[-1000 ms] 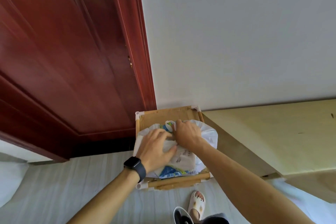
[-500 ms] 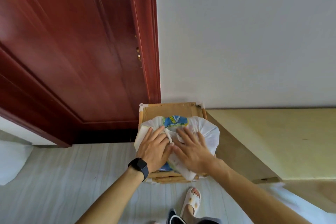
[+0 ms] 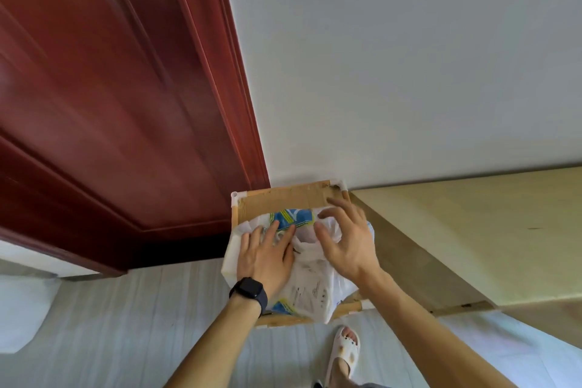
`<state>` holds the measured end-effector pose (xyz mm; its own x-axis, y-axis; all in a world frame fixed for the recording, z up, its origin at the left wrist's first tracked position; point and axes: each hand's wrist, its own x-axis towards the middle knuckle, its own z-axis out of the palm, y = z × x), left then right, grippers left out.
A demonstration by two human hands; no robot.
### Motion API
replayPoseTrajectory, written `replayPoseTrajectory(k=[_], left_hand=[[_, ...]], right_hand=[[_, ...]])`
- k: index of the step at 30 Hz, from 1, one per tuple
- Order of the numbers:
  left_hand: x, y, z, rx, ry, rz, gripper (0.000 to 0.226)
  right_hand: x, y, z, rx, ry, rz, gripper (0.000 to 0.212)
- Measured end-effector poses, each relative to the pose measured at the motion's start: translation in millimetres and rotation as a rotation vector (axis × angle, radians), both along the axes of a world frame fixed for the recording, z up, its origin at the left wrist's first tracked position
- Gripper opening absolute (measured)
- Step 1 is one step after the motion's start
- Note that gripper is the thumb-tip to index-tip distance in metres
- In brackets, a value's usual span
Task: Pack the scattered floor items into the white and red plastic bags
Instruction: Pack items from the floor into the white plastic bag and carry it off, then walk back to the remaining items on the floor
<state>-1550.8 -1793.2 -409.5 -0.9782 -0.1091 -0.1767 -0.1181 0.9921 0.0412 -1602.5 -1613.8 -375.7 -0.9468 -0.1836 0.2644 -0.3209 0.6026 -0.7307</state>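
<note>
While the left hand (image 3: 267, 257) lies flat on the thin white plastic bag (image 3: 310, 290), fingers straight, the right hand (image 3: 345, 239) is spread above the bag's bunched mouth. Its fingers are loosely bent and grasp nothing; contact with the film cannot be told.

Bag sits on top of a square light-wood framed box with white corner pieces (image 3: 283, 198) and covers most of it; the box's back edge is bare.

Blue-and-yellow printed packet (image 3: 291, 217) shows inside the bag near the box's back edge, at the left fingertips.

Black smartwatch (image 3: 248, 290) on left wrist, near box's front edge.

Dark red wooden door (image 3: 110, 104) left of box. Pale yellow flat board (image 3: 472, 230) right of box. White perforated sandal (image 3: 345, 353), worn on a foot, on the floor in front of box.
</note>
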Motion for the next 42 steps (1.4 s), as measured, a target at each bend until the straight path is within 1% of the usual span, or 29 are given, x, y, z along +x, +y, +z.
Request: replayPoseTrajectory(k=[1, 2, 4, 5, 6, 8, 9, 10, 11, 13, 14, 15, 17, 18, 20, 22, 23, 25, 26, 27, 28, 29, 31, 32, 34, 36, 39, 42], left_hand=[[-2.9, 0.2, 0.5, -0.002, -0.004, 0.012, 0.05], [-5.5, 0.3, 1.3, -0.001, -0.024, 0.014, 0.05], [-6.9, 1.9, 1.4, 0.016, -0.043, 0.008, 0.052], [-6.6, 3.0, 1.4, 0.016, -0.03, -0.009, 0.054], [-6.4, 4.5, 4.2, 0.023, -0.013, -0.014, 0.056], [-10.8, 7.0, 15.5, 0.072, 0.051, 0.054, 0.054], [-14.7, 6.4, 20.1, 0.093, 0.112, 0.083, 0.053], [-18.0, 5.9, 21.3, 0.104, 0.139, 0.082, 0.052], [-19.8, 6.0, 20.0, 0.075, 0.141, 0.054, 0.054], [-20.0, 4.4, 8.6, -0.03, 0.057, -0.021, 0.061], [-19.4, 3.2, 3.9, -0.062, -0.001, -0.025, 0.062], [-19.9, 2.1, -0.2, -0.072, -0.038, -0.018, 0.063], [-21.7, 2.3, -2.2, -0.05, -0.104, 0.007, 0.065], [-23.0, 4.6, -1.3, -0.039, -0.124, 0.013, 0.066], [-24.5, 9.3, -0.3, 0.009, -0.115, 0.014, 0.064], [-24.0, 11.1, -1.0, 0.007, -0.082, -0.006, 0.063], [-24.1, 10.2, -0.3, -0.027, -0.065, -0.029, 0.063], [-24.5, 9.1, 3.2, -0.077, -0.106, -0.053, 0.064], [-24.4, 7.7, 5.6, -0.07, -0.134, -0.059, 0.064], [-23.4, 8.3, 10.6, -0.022, -0.16, -0.055, 0.065], [-23.8, 7.7, 14.4, 0.05, -0.177, -0.034, 0.064], [-25.9, 5.5, 18.2, 0.162, -0.179, 0.028, 0.061], [-34.7, 7.1, 36.6, 0.375, -0.097, 0.135, 0.054], [-38.8, 11.4, 46.0, 0.407, -0.039, 0.143, 0.051], [-46.0, 30.8, 70.2, 0.313, 0.045, 0.044, 0.052], [-51.1, 65.3, 98.2, 0.272, 0.085, -0.109, 0.055], [-46.7, 145.3, 131.3, 0.278, 0.091, -0.359, 0.06], [-12.8, 257.9, 152.0, 0.296, 0.104, -0.643, 0.063]], right_hand=[[-6.4, 3.3, -0.3, 0.089, 0.066, -0.008, 0.039], [-11.2, 5.4, -3.0, 0.201, 0.047, 0.031, 0.046], [-14.3, 6.0, -19.1, 0.487, -0.165, 0.195, 0.058], [-13.6, 5.3, -28.5, 0.595, -0.269, 0.265, 0.06], [-13.0, 5.1, -36.4, 0.644, -0.328, 0.296, 0.06], [-14.1, 3.2, -42.3, 0.646, -0.352, 0.295, 0.059], [-14.5, 1.5, -42.1, 0.642, -0.345, 0.291, 0.059], [-14.7, 0.5, -41.9, 0.644, -0.341, 0.282, 0.059], [-14.2, 0.3, -42.3, 0.642, -0.343, 0.277, 0.058], [-12.8, 0.3, -40.9, 0.633, -0.348, 0.304, 0.059], [-12.0, 0.6, -38.6, 0.615, -0.349, 0.309, 0.059], [-11.7, 0.6, -36.1, 0.576, -0.325, 0.27, 0.059], [-7.1, 0.6, -31.4, 0.484, -0.223, 0.098, 0.057], [-2.1, 0.1, -29.6, 0.47, -0.203, 0.045, 0.055], [13.4, -2.3, -32.9, 0.534, -0.258, 0.097, 0.056], [21.4, -3.9, -37.3, 0.584, -0.37, 0.182, 0.061], [19.5, -3.3, -37.2, 0.582, -0.403, 0.19, 0.064], [14.1, -1.6, -30.2, 0.564, -0.436, 0.178, 0.065], [15.0, 0.9, -22.2, 0.55, -0.446, 0.177, 0.062], [20.4, 5.3, -10.6, 0.509, -0.453, 0.168, 0.058], [26.8, 11.0, -0.7, 0.445, -0.441, 0.135, 0.054], [34.4, 18.1, 8.6, 0.368, -0.41, 0.089, 0.051], [54.1, 43.4, 32.3, 0.246, -0.345, -0.028, 0.048], [65.2, 61.5, 42.2, 0.218, -0.322, -0.084, 0.047], [89.9, 102.9, 59.1, 0.185, -0.307, -0.2, 0.046], [120.7, 148.9, 75.5, 0.149, -0.287, -0.339, 0.043], [177.7, 216.6, 101.7, 0.07, -0.258, -0.576, 0.039], [252.9, 287.0, 120.8, 0.042, -0.197, -0.827, 0.039]])
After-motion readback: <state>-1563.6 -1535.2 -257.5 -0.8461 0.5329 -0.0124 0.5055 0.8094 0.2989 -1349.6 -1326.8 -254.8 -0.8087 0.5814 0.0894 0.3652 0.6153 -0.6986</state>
